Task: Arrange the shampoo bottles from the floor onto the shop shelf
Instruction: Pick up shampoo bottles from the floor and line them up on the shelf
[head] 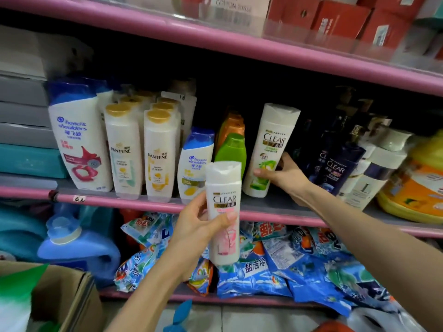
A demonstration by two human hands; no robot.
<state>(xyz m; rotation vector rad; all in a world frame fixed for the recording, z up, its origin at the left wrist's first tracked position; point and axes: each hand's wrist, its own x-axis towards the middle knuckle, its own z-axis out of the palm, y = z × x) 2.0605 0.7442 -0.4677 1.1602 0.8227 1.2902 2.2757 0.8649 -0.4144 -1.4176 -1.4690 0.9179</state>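
My left hand (pixel 200 226) grips a white Clear shampoo bottle with a pink label (pixel 224 212), held upright in front of the pink shelf edge (pixel 115 201). My right hand (pixel 286 174) holds the lower part of a white Clear bottle with a green label (pixel 272 144), which stands tilted on the middle shelf. To the left on that shelf stand a small Head & Shoulders bottle (pixel 195 161), two rows of Pantene bottles (pixel 159 152) and a large Head & Shoulders bottle (pixel 76 135). Green and orange bottles (pixel 231 149) stand behind.
Dark Clear bottles (pixel 335 168) and white pump bottles (pixel 374 173) stand right of my right hand, then a yellow tub (pixel 417 188). Detergent bags (pixel 287 259) and a blue jug (pixel 72 248) fill the lower shelf. A cardboard box (pixel 60 295) sits at bottom left.
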